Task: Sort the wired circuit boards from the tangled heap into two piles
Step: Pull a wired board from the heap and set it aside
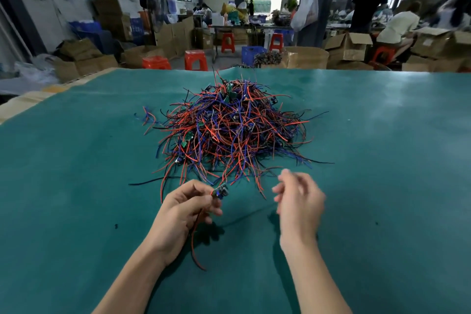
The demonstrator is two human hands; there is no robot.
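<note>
Your left hand (182, 214) pinches one small circuit board (219, 190) at its fingertips, red and dark wires trailing down toward 6 o'clock. Your right hand (298, 202), at 3 o'clock of it, is blurred, fingers loosely spread, holding nothing. At 12 o'clock, the tangled heap (230, 130) sits mid green surface (76, 186). Beyond: red stools (195, 60), cardboard boxes (348, 46).
</note>
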